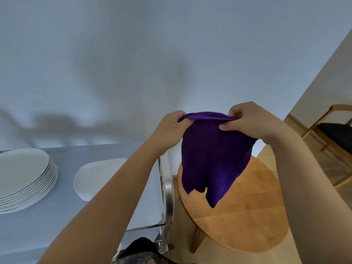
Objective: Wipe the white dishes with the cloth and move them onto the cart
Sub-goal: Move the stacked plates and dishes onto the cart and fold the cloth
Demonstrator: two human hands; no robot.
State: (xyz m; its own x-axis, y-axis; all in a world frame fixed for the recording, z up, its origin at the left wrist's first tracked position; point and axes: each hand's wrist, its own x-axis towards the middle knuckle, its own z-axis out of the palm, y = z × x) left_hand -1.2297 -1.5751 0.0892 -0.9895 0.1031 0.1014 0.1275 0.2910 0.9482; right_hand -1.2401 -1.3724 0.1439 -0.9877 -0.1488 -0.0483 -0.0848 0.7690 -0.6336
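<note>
Both hands pinched the purple cloth (213, 153) by its top edge, left hand (171, 124) and right hand (251, 121) holding it hanging over the round stool (247, 216). The white dishes (24, 178) lay down-left on the tabletop (57, 225), nearer the left hand; the cart probably sat out of view.

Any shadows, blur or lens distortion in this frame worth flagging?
Head view: soft arm-shaped shadows fall on the pale wall; wide-angle bending curves the forearms and the round wooden table; the purple cloth, held up by left hand and right hand, is slightly soft; stacked white plates show no harsh glare.
</note>
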